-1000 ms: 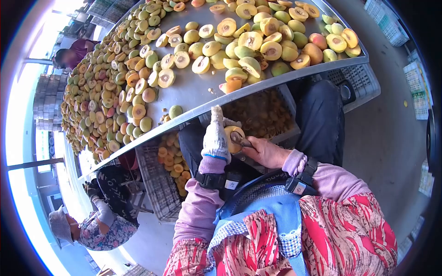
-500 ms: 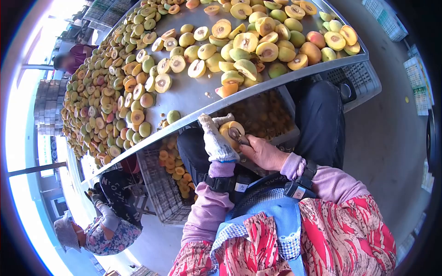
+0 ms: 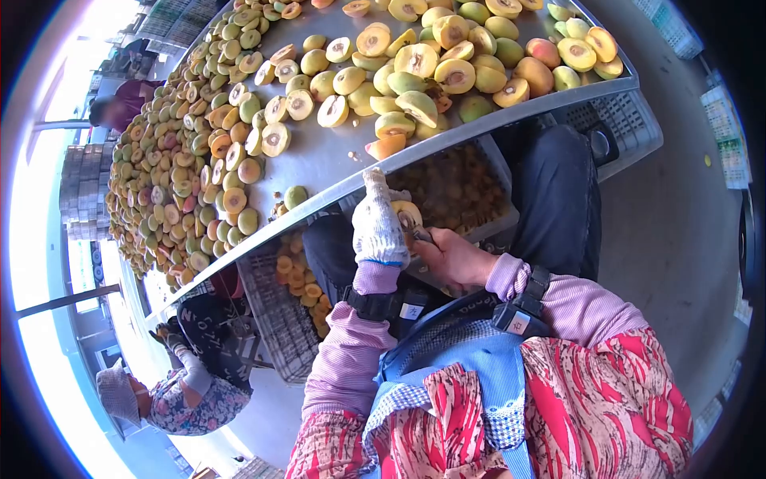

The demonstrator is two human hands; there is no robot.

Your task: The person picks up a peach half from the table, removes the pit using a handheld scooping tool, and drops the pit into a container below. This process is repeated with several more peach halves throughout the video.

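Note:
My left hand [image 3: 378,226], in a white knitted glove, holds a halved yellow fruit [image 3: 408,214] just below the metal table's front edge. The cut face, with a dark middle, is turned toward my right hand [image 3: 455,257]. That bare hand is closed around a small metal tool [image 3: 421,235], whose tip meets the fruit; the tool's exact shape is partly hidden by the fingers. Halved fruits [image 3: 416,62], many with pits showing, lie on the metal table [image 3: 319,160] beyond my hands.
A crate of dark pieces [image 3: 455,188] is under the table edge, between my knees. Left of my legs is a crate [image 3: 275,319] with orange fruit halves. An empty-looking grey crate [image 3: 630,132] is at right. A co-worker [image 3: 179,391] sits at lower left; another person [image 3: 132,104] is farther back.
My left hand has turned more upright and hides more of the fruit. My right hand has rolled slightly, still closed on the tool. The view has shifted a little.

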